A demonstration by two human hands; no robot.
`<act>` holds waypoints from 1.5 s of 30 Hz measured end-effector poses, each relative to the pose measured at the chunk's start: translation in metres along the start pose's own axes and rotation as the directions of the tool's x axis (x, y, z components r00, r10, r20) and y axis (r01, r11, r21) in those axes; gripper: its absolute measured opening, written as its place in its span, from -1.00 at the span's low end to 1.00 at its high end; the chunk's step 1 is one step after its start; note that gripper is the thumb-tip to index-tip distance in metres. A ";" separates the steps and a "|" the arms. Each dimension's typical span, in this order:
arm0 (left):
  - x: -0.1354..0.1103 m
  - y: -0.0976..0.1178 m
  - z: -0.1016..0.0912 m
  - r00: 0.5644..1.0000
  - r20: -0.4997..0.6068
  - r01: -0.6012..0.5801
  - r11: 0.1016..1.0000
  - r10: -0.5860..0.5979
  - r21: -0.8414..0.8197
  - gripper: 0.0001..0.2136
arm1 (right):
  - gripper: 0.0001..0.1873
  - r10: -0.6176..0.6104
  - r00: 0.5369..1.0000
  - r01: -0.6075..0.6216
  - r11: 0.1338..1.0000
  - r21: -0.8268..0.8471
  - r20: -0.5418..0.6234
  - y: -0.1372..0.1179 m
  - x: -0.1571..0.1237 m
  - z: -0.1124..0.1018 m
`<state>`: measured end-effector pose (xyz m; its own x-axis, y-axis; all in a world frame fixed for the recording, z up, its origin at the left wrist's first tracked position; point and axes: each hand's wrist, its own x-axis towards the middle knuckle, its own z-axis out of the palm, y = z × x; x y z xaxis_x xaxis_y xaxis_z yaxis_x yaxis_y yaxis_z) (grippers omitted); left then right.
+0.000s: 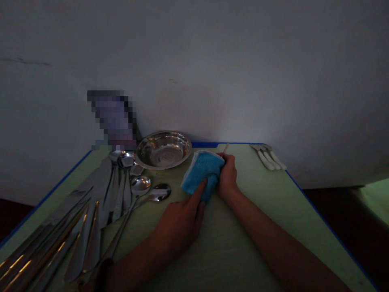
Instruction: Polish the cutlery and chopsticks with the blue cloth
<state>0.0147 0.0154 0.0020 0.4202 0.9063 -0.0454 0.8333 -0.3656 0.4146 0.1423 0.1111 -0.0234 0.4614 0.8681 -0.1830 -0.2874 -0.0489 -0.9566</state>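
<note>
A folded blue cloth (201, 172) lies on the pale green table (237, 243), just right of a steel bowl. My left hand (181, 223) reaches in from below and its thumb presses on the cloth's near corner. Gripping the cloth's right side, my right hand (227, 177) is closed, and a thin light stick (225, 149) pokes up from its fingers. What the stick belongs to is hidden by the hand and cloth.
A shiny steel bowl (163, 149) stands at the table's far edge. Several spoons and long utensils (100, 202) lie fanned across the left side. White-handled utensils (269, 157) lie at the far right corner. A wall rises right behind the table.
</note>
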 end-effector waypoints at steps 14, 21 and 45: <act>-0.001 0.000 0.000 1.000 0.019 0.012 1.000 -0.012 -0.005 -0.52 | -0.67 -0.172 0.985 0.172 0.983 -0.071 0.017 0.002 -0.005 -0.003; 0.000 0.000 0.000 1.000 0.025 0.007 1.000 -0.007 -0.001 -0.53 | -0.70 -0.219 0.976 0.219 0.974 -0.059 0.010 0.005 0.003 -0.004; 0.001 0.000 0.000 1.000 0.014 0.004 1.000 -0.004 -0.018 -0.53 | -0.70 -0.145 0.989 0.146 0.989 -0.030 0.022 0.004 0.006 -0.004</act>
<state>0.0156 0.0163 0.0021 0.4221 0.9046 -0.0598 0.8284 -0.3581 0.4308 0.1475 0.1144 -0.0297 0.4800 0.8765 -0.0375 -0.1916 0.0630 -0.9795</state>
